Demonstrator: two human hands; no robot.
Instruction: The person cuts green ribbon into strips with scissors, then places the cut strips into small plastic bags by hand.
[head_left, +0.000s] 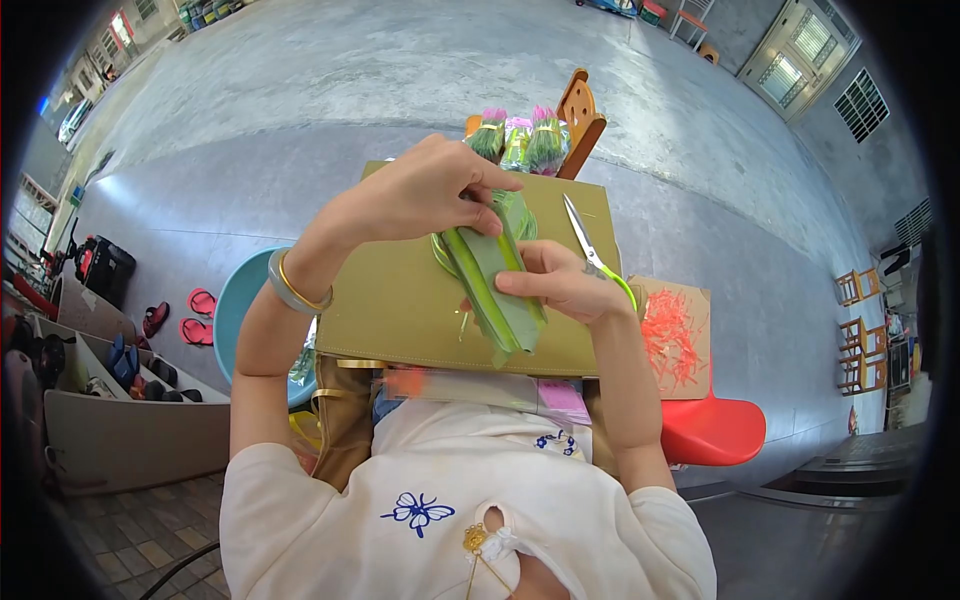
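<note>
A long, flat green bundle [492,290] with lighter green stripes is tilted over the olive table [390,290]. Its exact material I cannot make out. My left hand [440,190], bent at the wrist, has thumb and fingers closed at the bundle's upper end. Lower down, my right hand [562,284] grips the bundle with the thumb on its front face; some fingers are hidden behind it. Green loops [520,222] show behind the upper end. Right of my hands lie scissors [592,246] with yellow-green handles, blades pointing away from me.
Pink-tipped green bunches [545,140] stand by a wooden chair [582,120] beyond the table. Orange-red shreds [672,335] lie on cardboard above a red seat [715,430]. At left are a blue basin [240,310], pink slippers [198,318] and a shoe rack [130,440].
</note>
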